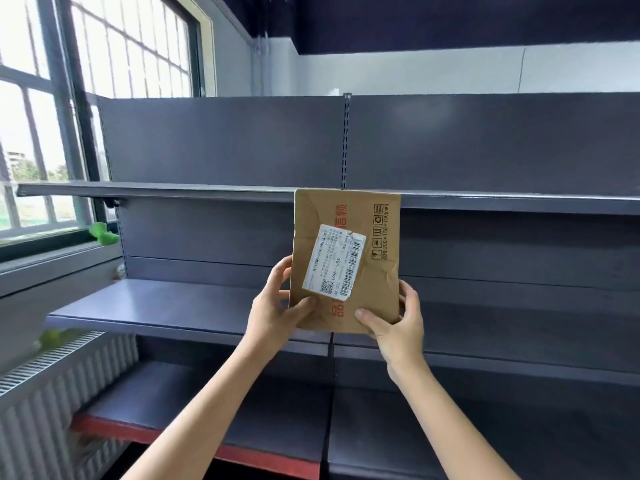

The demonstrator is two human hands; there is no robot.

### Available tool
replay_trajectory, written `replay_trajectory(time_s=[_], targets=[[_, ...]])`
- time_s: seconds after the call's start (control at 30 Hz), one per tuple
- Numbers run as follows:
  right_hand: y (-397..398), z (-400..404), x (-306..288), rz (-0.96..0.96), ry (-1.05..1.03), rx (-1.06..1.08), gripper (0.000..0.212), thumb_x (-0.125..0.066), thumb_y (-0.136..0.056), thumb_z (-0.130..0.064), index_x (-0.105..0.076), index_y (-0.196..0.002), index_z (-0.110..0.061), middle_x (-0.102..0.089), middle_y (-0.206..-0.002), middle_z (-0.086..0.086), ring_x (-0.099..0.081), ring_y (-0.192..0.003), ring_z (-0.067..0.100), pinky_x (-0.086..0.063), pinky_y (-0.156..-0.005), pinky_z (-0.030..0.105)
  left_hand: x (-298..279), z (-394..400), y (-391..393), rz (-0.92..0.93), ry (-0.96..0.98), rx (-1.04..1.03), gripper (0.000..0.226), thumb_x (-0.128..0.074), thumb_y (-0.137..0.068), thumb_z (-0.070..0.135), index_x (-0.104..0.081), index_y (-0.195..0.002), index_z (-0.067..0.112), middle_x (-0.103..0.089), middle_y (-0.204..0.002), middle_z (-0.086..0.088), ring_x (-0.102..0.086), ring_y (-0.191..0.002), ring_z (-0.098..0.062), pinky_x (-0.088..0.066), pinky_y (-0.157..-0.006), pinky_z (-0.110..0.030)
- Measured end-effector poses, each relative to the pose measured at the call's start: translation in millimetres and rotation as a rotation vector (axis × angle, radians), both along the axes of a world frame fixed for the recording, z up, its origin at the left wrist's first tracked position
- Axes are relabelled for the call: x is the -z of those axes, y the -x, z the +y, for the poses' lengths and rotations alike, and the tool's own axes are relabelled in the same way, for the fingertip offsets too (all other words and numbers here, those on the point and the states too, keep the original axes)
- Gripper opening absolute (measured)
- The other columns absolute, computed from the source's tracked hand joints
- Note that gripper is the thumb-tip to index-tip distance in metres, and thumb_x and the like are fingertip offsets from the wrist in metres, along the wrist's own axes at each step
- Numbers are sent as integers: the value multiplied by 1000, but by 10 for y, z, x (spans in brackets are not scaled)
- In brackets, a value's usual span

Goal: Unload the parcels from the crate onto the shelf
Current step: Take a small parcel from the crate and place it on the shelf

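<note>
A brown cardboard parcel [377, 237] with a white shipping label and red print stands upright in the air in front of the dark grey shelf unit [194, 306]. My left hand [277, 303] grips its lower left edge, thumb on the front face. Its lower right corner is held by my right hand [398, 323], thumb also on the front. The parcel's top edge reaches the level of the upper shelf board [173, 191]; its bottom hangs over the middle board. The crate is out of view.
The shelf unit has three boards in view, upper, middle and a lower one [207, 410] with a red front strip. A window [52, 116] and a white radiator [69, 393] are at the left. Something green [102, 232] lies on the sill.
</note>
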State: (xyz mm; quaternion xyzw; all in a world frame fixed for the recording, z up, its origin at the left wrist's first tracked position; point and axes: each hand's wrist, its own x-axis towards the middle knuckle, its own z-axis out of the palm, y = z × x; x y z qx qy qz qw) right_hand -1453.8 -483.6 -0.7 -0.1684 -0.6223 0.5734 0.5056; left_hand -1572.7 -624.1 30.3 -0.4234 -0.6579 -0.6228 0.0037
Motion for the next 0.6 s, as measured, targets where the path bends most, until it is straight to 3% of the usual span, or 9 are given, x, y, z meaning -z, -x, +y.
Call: replay_trajectory(time_s=[0.1,0.2,0.3,0.43,0.6], targets=[[21,31,83,29,31,-31,62,-79,-67,-11,-46,-104,-49,-56,-109,-12,-57,-104,17,-57,-78,46,26,20,71,-4,12,-13,66,-72,-78,11,-40,-125,45,-56,-124,15,-63,-94,-8,-59,-64,-25],[51,90,142,83,96,-101,54,-73,-74,-6,-53,-108,-43,-63,-108,-4,-65,-96,18,-58,-65,32,38,31,168,-65,22,-20,62,-74,-77,16,-40,-122,44,-57,-116,15,-60,-95,-3,-54,-57,-14],[103,130,199,96,119,-123,55,-70,-76,-3,-54,-120,-32,-67,-103,-2,-68,-90,13,-56,-63,27,102,69,251,-126,19,17,61,-76,-75,15,-42,-119,42,-57,-117,14,-63,-97,-8,-57,-60,-20],[189,197,246,96,122,-135,53,-70,-76,-2,-56,-114,-36,-67,-105,-2,-67,-93,15,-57,-65,28,163,125,312,-138,16,7,61,-77,-74,17,-41,-110,50,-55,-109,25,-63,-96,-8,-57,-61,-22],[295,246,284,105,159,-178,54,-70,-76,-3,-55,-120,-29,-67,-105,-2,-68,-92,15,-57,-64,28,157,130,411,-92,41,-32,60,-75,-76,20,-41,-118,44,-54,-109,24,-63,-93,-5,-56,-57,-18]])
